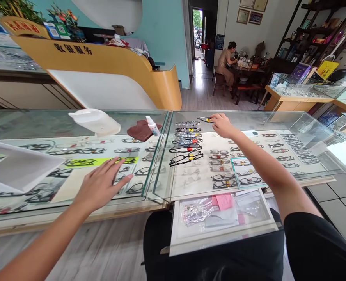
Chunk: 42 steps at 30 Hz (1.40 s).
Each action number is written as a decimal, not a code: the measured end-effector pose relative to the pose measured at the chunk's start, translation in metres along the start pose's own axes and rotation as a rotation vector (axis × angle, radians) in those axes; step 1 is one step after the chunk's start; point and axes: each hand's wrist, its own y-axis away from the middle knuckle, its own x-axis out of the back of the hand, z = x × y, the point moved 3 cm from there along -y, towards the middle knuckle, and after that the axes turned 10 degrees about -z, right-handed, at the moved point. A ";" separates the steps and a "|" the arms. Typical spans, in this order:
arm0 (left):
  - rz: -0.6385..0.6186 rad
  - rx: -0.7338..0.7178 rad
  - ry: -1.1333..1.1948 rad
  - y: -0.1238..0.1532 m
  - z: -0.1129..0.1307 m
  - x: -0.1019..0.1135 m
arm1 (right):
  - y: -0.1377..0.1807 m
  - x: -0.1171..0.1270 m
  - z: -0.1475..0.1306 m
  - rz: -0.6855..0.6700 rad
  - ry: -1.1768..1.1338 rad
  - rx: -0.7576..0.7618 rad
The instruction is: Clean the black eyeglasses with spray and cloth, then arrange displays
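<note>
My right hand [222,124] reaches over the glass counter [278,121] and pinches a pair of black glasses with a yellow tag [205,120] at the far end of a row. Several black-framed glasses with yellow and red tags [187,145] lie in that row on the glass top. My left hand [101,184] rests flat, fingers spread, on the neighbouring glass case [44,125], holding nothing. More glasses lie inside both cases under the glass.
A white tray [20,166], a white dispenser [95,121], a brown cloth [142,130] and a small spray bottle [153,126] sit on the left case. An open drawer [263,228] with plastic bags is before me. A person [227,62] sits at a far table.
</note>
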 end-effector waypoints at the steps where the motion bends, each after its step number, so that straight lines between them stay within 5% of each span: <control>1: 0.005 0.000 -0.001 0.001 0.001 0.001 | 0.022 0.008 -0.015 0.023 -0.065 0.106; 4: 0.003 0.004 -0.012 0.002 0.004 0.004 | 0.108 0.027 -0.067 -0.085 -0.311 0.476; 7: -0.027 0.009 -0.017 0.004 0.005 0.006 | 0.193 0.024 -0.115 -0.444 -0.519 0.726; 10: -0.030 0.004 -0.021 0.004 0.005 0.008 | 0.241 -0.012 -0.138 -0.661 -0.542 0.746; 12: -0.024 0.000 -0.022 0.004 0.006 0.008 | 0.246 -0.052 -0.138 -0.648 -0.479 0.645; 17: -0.029 0.024 -0.011 0.005 0.008 0.009 | 0.191 -0.149 -0.110 -0.316 -0.139 0.271; 21: -0.038 0.021 -0.005 0.005 0.009 0.010 | 0.127 -0.189 -0.087 -0.117 -0.002 0.147; 25: -0.018 0.011 -0.013 0.004 0.005 0.008 | 0.080 -0.203 -0.068 -0.031 0.027 0.069; 33: 0.011 0.037 0.024 0.008 0.004 0.006 | 0.010 -0.195 0.005 -0.068 0.002 -0.171; 42: 0.022 0.039 0.015 0.010 -0.003 0.004 | -0.019 -0.214 0.066 -0.152 -0.064 -0.245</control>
